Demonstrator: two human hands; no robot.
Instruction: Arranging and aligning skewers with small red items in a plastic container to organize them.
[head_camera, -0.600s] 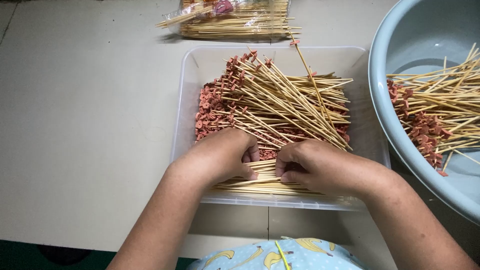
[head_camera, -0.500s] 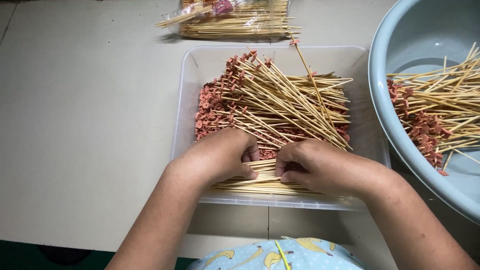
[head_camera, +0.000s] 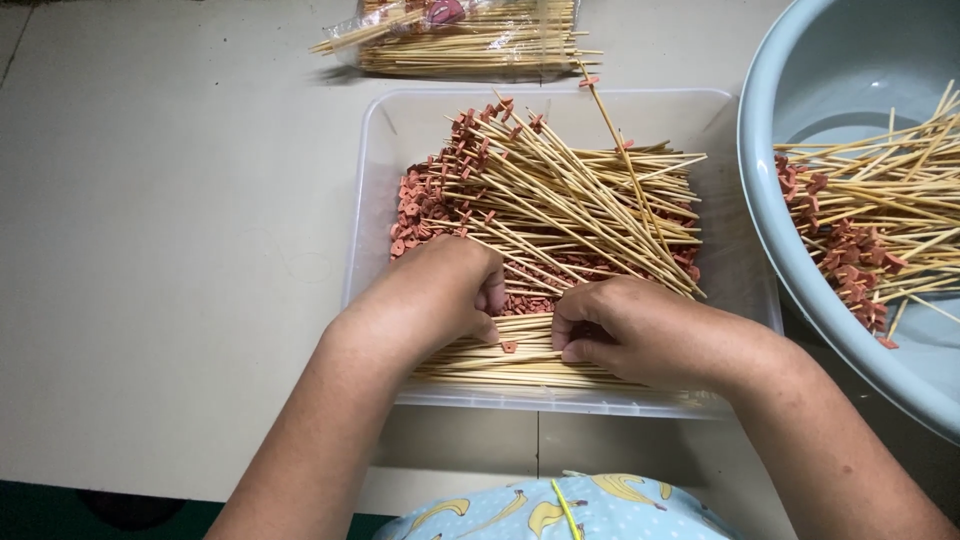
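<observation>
Left hand (head_camera: 440, 295) curled, fingertips by one reddish disc (head_camera: 509, 346); right hand (head_camera: 625, 330) pinching bare skewers (head_camera: 520, 365) at clear tray's (head_camera: 372, 200) near edge. Many tipped skewers (head_camera: 560, 195) piled behind, more in blue basin (head_camera: 790, 250); bare ones remaining.

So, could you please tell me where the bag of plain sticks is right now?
In the head view, the bag of sticks lies at the top edge of the table, just beyond the far side of the clear tub, left of the blue basin.

The left hand (head_camera: 440, 295) hides its fingers' tips (curled under); the basin (head_camera: 790, 250) runs off-frame.
</observation>
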